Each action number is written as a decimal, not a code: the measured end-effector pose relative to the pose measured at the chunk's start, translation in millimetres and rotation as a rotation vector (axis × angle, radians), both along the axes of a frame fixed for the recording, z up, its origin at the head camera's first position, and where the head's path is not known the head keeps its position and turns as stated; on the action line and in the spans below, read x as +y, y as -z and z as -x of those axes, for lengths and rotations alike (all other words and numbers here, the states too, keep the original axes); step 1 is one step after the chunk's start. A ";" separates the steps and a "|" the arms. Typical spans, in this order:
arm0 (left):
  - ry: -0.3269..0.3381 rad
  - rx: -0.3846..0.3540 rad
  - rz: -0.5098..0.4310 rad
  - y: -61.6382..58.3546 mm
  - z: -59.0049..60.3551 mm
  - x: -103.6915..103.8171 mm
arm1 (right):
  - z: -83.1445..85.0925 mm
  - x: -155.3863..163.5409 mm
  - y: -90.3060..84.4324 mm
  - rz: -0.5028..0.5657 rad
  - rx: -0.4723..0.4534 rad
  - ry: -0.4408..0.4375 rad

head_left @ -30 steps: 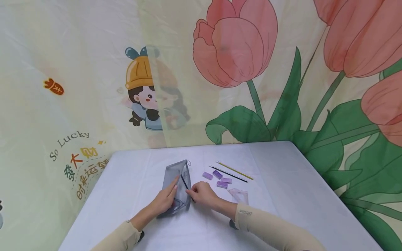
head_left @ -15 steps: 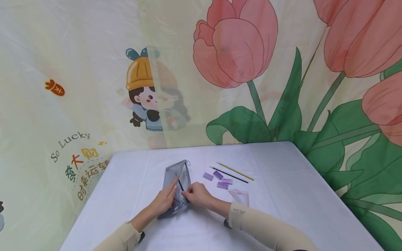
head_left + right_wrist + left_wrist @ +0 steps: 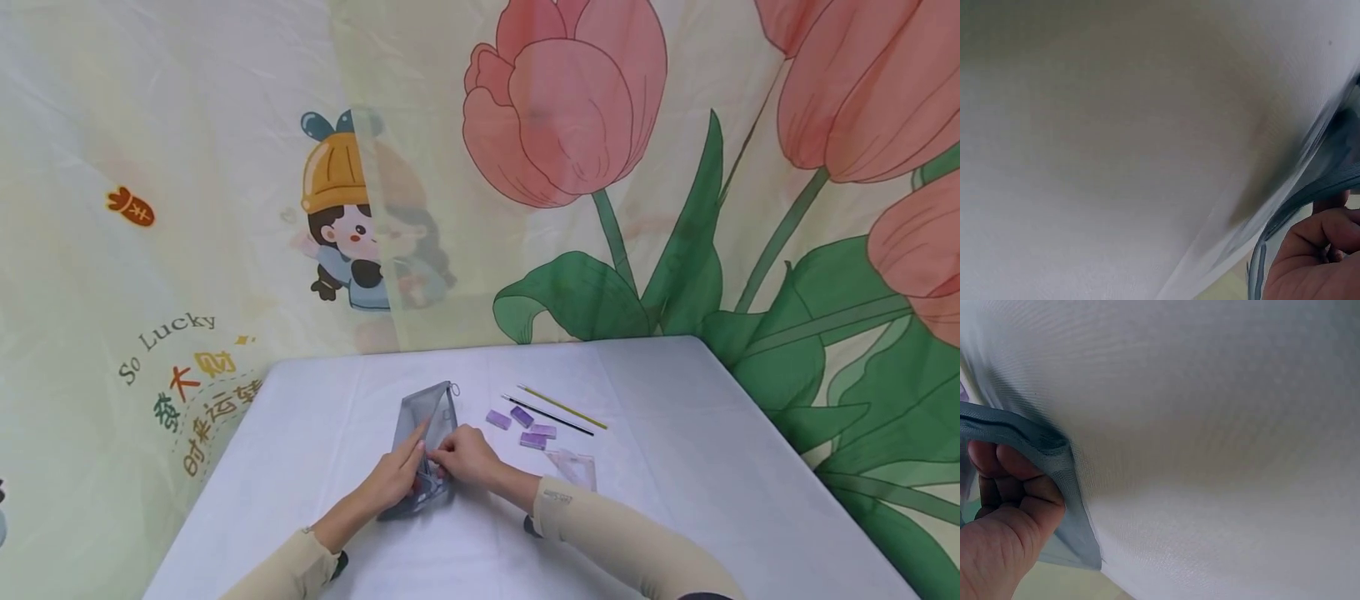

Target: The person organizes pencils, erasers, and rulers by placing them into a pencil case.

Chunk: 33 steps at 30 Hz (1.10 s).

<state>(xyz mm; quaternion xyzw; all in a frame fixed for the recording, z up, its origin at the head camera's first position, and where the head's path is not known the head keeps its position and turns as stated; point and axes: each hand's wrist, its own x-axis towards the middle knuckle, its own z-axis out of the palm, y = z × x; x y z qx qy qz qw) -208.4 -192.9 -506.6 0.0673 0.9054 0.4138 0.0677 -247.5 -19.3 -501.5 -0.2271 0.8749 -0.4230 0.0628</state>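
A grey mesh pouch (image 3: 431,410) lies on the white table (image 3: 675,467), long side pointing away from me. My left hand (image 3: 403,468) lies on the pouch's near half. In the left wrist view its fingers (image 3: 1007,478) curl round the pouch's hem (image 3: 1047,450). My right hand (image 3: 459,454) meets it at the pouch's right edge, fingers bent and pinching the fabric. The right wrist view shows that hand (image 3: 1316,256) beside the pouch's grey edge (image 3: 1329,165). No pen shows between the hands.
To the right of the pouch lie several purple erasers (image 3: 521,416), a black pen (image 3: 547,417), a yellow pencil (image 3: 562,407) and a clear set square (image 3: 576,468). A printed cloth backdrop (image 3: 570,167) closes off the table's far and right sides.
The black pen that my right hand held slanting into the pouch has slid out of sight. My right hand has moved left up against my left hand.
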 end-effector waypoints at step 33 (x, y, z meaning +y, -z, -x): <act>0.015 0.003 0.024 0.0 2.1 2.0 | -21.0 148.0 1.9 -0.429 0.662 -0.121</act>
